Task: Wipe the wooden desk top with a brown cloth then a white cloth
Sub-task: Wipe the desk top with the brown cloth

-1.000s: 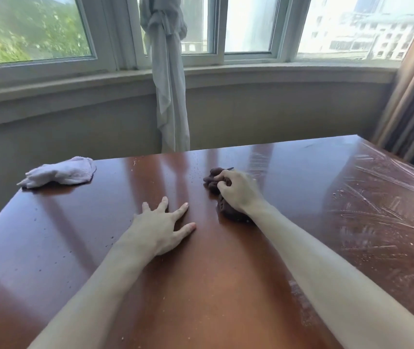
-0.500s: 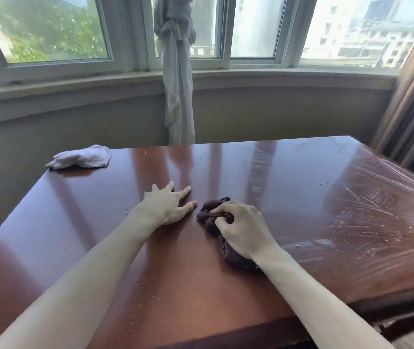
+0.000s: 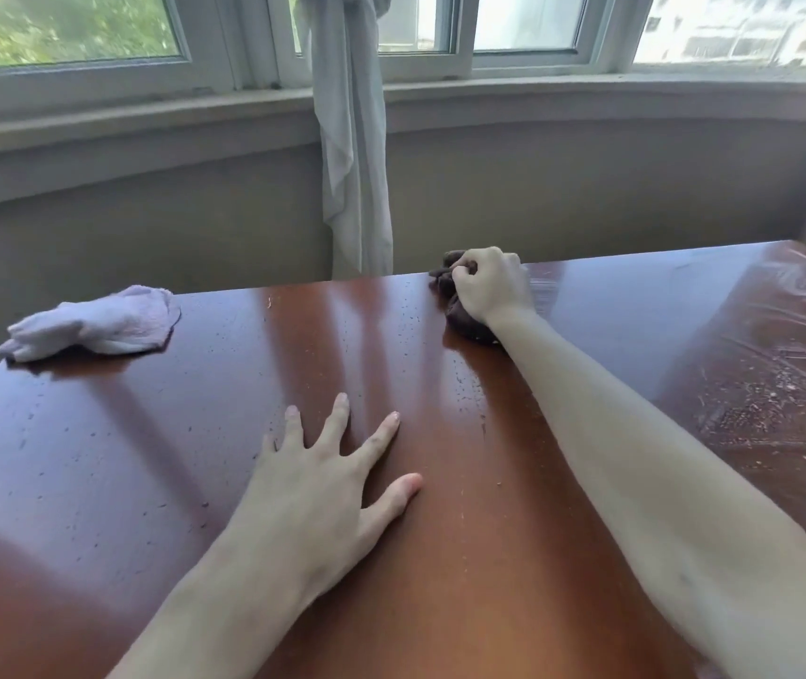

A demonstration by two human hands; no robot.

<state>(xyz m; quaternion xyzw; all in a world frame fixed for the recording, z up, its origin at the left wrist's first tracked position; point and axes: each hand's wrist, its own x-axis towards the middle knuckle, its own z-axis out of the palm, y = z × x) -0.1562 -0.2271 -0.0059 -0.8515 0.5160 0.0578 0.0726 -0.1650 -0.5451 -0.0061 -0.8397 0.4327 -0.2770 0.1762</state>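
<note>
1. Change vs. half a second ago: right hand [image 3: 486, 281] with the brown cloth [image 3: 462, 316] has gone from mid-surface, just beside the left hand, out to the far edge of the surface [image 3: 195, 458]. The two hands are now well apart. View has tilted down; less window shows.
2. Right hand: fingers curled, gripping the bunched brown cloth and pressing it onto the wood. Arm stretched nearly straight. Cloth shows ahead of the knuckles and under the heel of the hand; the rest is hidden by the hand.
3. Left hand [image 3: 322, 487]: flat on the surface, palm down, fingers straight and spread, thumb out to the right. Holds nothing.
4. Brown cloth position: at the far edge, right of centre, close to the foot of the hanging curtain.
5. White cloth [image 3: 97, 325]: crumpled, lying untouched at the far left corner of the surface, well apart from both hands.
6. Surface condition: glossy reddish wood. Small dark specks scattered across the left and middle. Right-hand portion carries pale streaks and a dusty, smeared film.
7. Beyond the surface: a pale grey curtain [image 3: 354, 164], knotted near the top, hangs down before a curved wall under the window sill [image 3: 587, 90]. Window frames [image 3: 464, 61] above; greenery outside left, buildings outside right.
</note>
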